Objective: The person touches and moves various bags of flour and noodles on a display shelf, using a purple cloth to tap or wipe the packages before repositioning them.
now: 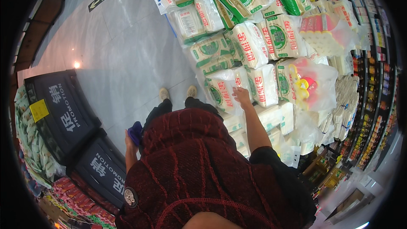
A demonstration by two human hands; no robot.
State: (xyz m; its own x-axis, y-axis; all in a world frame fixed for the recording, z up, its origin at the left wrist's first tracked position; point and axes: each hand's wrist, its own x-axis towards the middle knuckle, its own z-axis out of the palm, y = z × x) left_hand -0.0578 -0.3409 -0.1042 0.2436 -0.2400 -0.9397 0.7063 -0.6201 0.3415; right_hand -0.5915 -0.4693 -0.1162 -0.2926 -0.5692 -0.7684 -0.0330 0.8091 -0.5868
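Note:
Stacked plastic-wrapped packs, apparently dried noodles, fill the display at the upper right. My right hand [242, 96] is at a white and green noodle pack [222, 90] on the near side of the stack, its fingers over the pack's right part; whether they grip it is unclear. Beside it stands another wrapped pack [261, 84]. Low at my left side, my left hand [129, 141] holds a purple item [135, 132], perhaps a folded cloth or pouch, beside my dark trousers.
Black promotion bins [63, 111] with bagged goods stand at left, one bearing a yellow tag [39, 110]. Bundled noodles [346, 108] lie right of the stack, before stocked shelves [370, 101]. Grey tiled floor [127, 54] with an arrow sign [98, 2] lies between bins and stack.

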